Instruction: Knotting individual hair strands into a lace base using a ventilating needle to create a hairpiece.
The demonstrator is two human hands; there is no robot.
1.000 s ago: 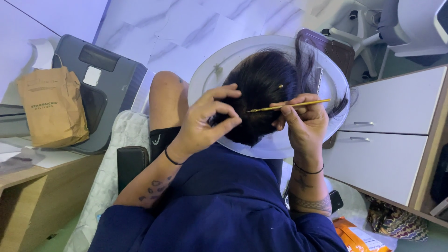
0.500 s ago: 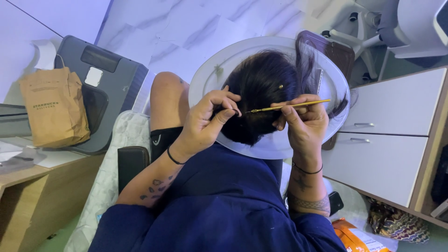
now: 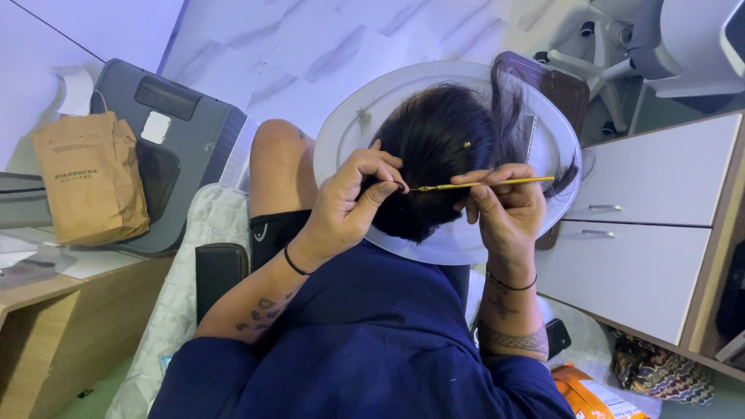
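A person in a dark blue top sits in front of me with their back to me, and their dark hair [image 3: 434, 140] fills the middle of the view. My left hand [image 3: 349, 203] pinches a thin strand of that hair between thumb and forefinger. My right hand [image 3: 504, 208] holds a thin yellow crochet hook [image 3: 497, 183] level, its tip pointing left and reaching the pinched strand. A small golden bead [image 3: 466, 144] sits in the hair above the hook. Both my wrists wear thin black bands.
A white oval disc [image 3: 349, 128] lies beyond the head. A brown paper bag [image 3: 89, 178] and a grey case [image 3: 190, 128] stand at the left above a wooden desk [image 3: 46, 310]. White drawers [image 3: 652, 233] are at the right, an office chair [image 3: 660, 39] behind them.
My left hand's fingers, spread over the hair a second ago, have closed into a pinch at the hook's tip. The right hand and hook have barely moved.
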